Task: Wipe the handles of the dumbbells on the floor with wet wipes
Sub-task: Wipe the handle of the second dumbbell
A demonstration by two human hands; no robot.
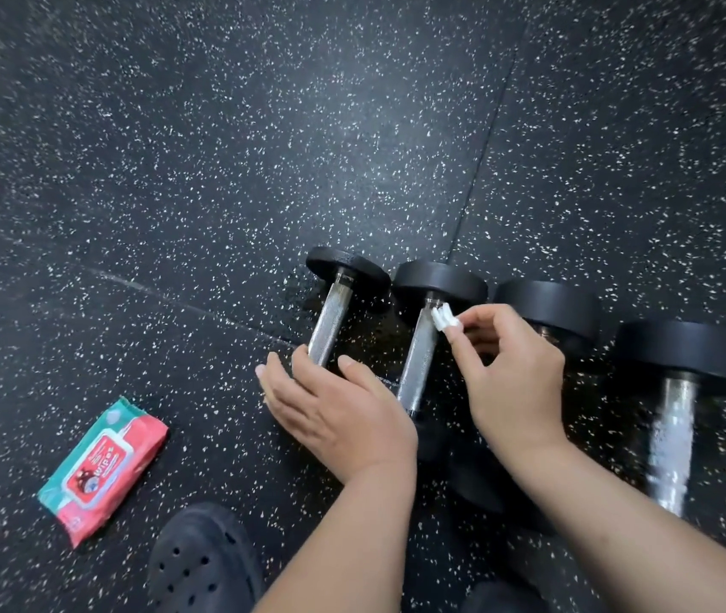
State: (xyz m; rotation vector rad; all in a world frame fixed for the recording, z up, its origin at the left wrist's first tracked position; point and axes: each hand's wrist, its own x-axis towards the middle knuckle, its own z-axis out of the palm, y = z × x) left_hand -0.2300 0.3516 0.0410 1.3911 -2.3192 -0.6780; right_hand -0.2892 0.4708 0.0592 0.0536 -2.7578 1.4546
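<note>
Limp wipe [444, 319] pinched by right hand [516, 382] against a knurled handle [418, 360]; left hand [339, 418] held flat, fingers extended. Dumbbell [440, 280] judged heavy, rigid, roll-prone.

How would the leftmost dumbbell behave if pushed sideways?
The leftmost dumbbell would probably roll, since its round head rests on the floor. It looks heavy: thick head, metal handle. The knurled handle likely grips well.

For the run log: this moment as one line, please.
right hand: pinches wet wipe at second-from-left dumbbell handle, far end | left hand: open, at near end of leftmost dumbbell | wipes pack: on floor, left
</note>
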